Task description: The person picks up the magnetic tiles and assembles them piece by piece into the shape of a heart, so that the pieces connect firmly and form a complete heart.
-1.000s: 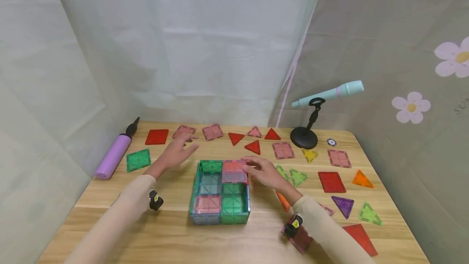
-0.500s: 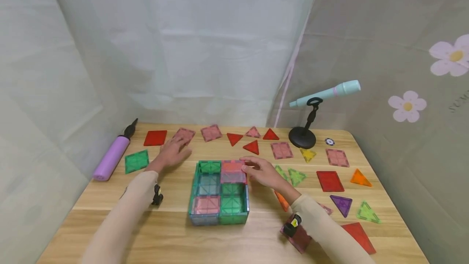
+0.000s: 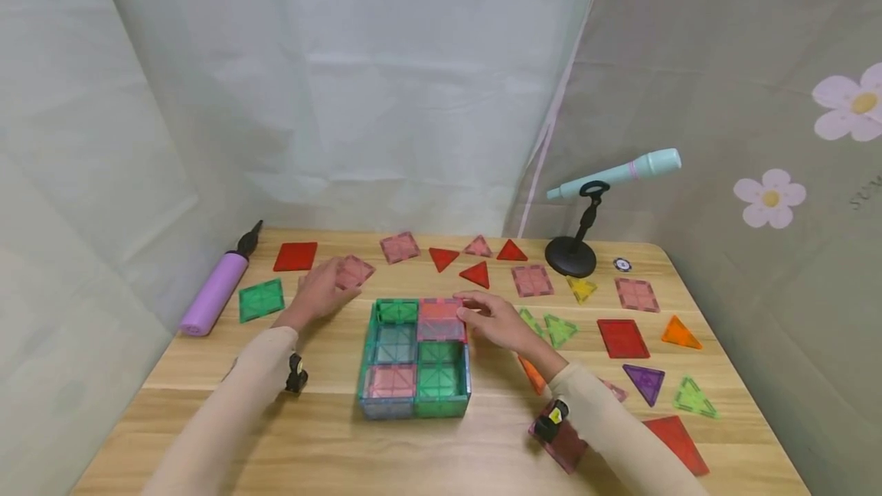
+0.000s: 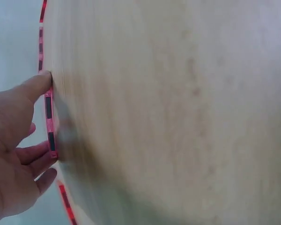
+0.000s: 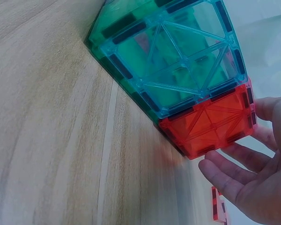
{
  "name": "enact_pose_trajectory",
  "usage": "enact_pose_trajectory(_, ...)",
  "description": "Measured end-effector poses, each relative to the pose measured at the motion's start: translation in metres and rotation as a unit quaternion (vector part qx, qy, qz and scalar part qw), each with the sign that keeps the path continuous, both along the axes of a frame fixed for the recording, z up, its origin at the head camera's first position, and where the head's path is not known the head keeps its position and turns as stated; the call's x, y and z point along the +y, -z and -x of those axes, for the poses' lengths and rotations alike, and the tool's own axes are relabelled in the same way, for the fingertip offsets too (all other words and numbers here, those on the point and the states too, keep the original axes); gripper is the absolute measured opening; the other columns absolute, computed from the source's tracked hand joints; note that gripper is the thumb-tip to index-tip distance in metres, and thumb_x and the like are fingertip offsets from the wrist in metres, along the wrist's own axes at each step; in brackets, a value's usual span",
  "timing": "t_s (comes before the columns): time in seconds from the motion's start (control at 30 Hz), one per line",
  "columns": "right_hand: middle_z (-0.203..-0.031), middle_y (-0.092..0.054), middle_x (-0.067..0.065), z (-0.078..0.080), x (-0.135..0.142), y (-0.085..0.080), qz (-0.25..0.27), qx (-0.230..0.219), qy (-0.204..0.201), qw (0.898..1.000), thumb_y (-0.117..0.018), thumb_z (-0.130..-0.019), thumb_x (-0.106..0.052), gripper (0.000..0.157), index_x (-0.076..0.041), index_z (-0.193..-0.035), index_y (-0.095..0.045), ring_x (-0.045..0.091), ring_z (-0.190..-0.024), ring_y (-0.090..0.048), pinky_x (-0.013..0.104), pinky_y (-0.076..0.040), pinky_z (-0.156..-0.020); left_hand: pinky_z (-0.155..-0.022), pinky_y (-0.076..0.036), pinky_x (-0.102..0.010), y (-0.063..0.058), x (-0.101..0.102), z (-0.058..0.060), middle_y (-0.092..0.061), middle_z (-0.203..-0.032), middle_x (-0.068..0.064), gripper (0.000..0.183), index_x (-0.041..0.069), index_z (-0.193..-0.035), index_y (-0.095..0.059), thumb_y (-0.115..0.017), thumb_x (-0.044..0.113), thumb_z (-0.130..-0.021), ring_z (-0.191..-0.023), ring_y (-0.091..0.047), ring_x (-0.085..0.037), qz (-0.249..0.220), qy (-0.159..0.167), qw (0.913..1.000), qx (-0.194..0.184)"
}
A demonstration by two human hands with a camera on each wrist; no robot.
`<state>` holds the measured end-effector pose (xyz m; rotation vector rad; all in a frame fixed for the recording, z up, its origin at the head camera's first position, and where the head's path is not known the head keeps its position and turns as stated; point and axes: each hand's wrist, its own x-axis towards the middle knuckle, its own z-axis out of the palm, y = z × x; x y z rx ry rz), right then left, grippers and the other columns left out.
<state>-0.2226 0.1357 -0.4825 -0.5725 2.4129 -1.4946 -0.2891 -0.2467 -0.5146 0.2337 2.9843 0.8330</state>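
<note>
Black stand [image 3: 588, 220] upright on wooden table [image 3: 331, 435], light-blue cylinder [image 3: 618, 174] tilted at the stand's top, round chip [image 3: 622, 265] flat, right of the stand's base, purple cylinder [image 3: 215, 293] with black tip lying well left of the stand, pale cloth [image 3: 427, 83] behind it, printed flowers [image 3: 770, 198] to its right.

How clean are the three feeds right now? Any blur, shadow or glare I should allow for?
Head view: fairly even light, a pale sheen on the table near the tile box. Left wrist view: table grain soft, a dark shadow beside the left hand, the pink tile nearly edge-on. Right wrist view: red tile fairly clear, faint reddish tint on the table nearby.
</note>
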Motion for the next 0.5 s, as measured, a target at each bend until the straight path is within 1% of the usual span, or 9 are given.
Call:
enact_pose_trajectory(0.07, -0.136, -0.063, 0.016, 0.0, 0.0, -0.001, 0.001, 0.004, -0.002, 1.0, -0.062, -0.103, -0.032, 0.046, -0.009, -0.143, -0.058, 0.031, -0.119, -0.065, 0.045, -0.06, -0.086, -0.107, -0.039, -0.062, -0.002, 0.001, 0.0, -0.051, -0.143, -0.029, 0.076, -0.005, -0.148, -0.04, -0.074, 0.034, -0.092, -0.126, -0.05, -0.046, -0.011, -0.003, 0.9999, 0.008)
enact_pose_trajectory(0.13, -0.136, -0.063, 0.016, 0.0, 0.001, -0.001, 0.002, 0.004, -0.002, 1.0, -0.062, -0.103, -0.032, 0.046, -0.009, -0.144, -0.058, 0.032, -0.119, -0.065, 0.045, -0.06, -0.086, -0.098, -0.05, -0.056, -0.004, 0.002, 0.0, -0.057, -0.134, -0.027, 0.074, -0.006, -0.144, -0.045, -0.076, 0.031, -0.089, -0.114, -0.056, -0.041, -0.015, -0.004, 0.9997, 0.016)
enact_pose_trajectory(0.17, -0.135, -0.064, 0.016, 0.0, 0.001, -0.001, 0.003, 0.005, -0.002, 1.0, -0.062, -0.103, -0.032, 0.046, -0.009, -0.144, -0.058, 0.032, -0.119, -0.065, 0.045, -0.06, -0.085, -0.092, -0.053, -0.052, -0.005, 0.003, -0.001, -0.06, -0.129, -0.026, 0.072, -0.006, -0.142, -0.047, -0.076, 0.03, -0.088, -0.107, -0.058, -0.038, -0.021, -0.002, 0.9996, 0.018)
enact_pose_trajectory(0.23, -0.134, -0.064, 0.016, 0.0, 0.001, -0.002, 0.003, 0.005, -0.002, 1.0, -0.062, -0.103, -0.032, 0.046, -0.01, -0.143, -0.059, 0.033, -0.12, -0.065, 0.046, -0.06, -0.086, -0.084, -0.056, -0.047, -0.007, 0.003, -0.003, -0.063, -0.12, -0.024, 0.067, -0.007, -0.138, -0.05, -0.077, 0.029, -0.087, -0.098, -0.06, -0.033, -0.038, -0.003, 0.9991, 0.019)
enact_pose_trajectory(0.3, -0.134, -0.065, 0.016, 0.0, 0.001, -0.002, 0.001, 0.005, 0.0, 1.0, -0.062, -0.103, -0.032, 0.045, -0.011, -0.143, -0.059, 0.033, -0.12, -0.065, 0.044, -0.06, -0.086, -0.082, -0.057, -0.044, -0.01, 0.003, -0.006, -0.065, -0.117, -0.021, 0.064, -0.005, -0.136, -0.053, -0.077, 0.03, -0.088, -0.096, -0.062, -0.031, -0.065, 0.001, 0.9976, 0.023)
enact_pose_trajectory(0.4, -0.134, -0.065, 0.014, -0.001, 0.0, -0.002, -0.001, 0.001, 0.003, 1.0, -0.062, -0.103, -0.033, 0.045, -0.013, -0.143, -0.059, 0.03, -0.119, -0.065, 0.043, -0.06, -0.086, -0.088, -0.057, -0.047, -0.021, 0.005, -0.016, -0.066, -0.123, -0.016, 0.061, 0.001, -0.137, -0.056, -0.079, 0.032, -0.089, -0.104, -0.063, -0.031, -0.112, 0.02, 0.9931, 0.029)
enact_pose_trajectory(0.5, -0.134, -0.065, 0.013, -0.002, 0.0, -0.001, 0.0, -0.005, 0.003, 1.0, -0.062, -0.103, -0.034, 0.046, -0.012, -0.144, -0.059, 0.027, -0.117, -0.066, 0.044, -0.06, -0.087, -0.096, -0.053, -0.054, -0.038, 0.011, -0.031, -0.065, -0.129, -0.011, 0.061, 0.01, -0.138, -0.058, -0.083, 0.031, -0.087, -0.113, -0.062, -0.032, -0.138, 0.07, 0.987, 0.044)
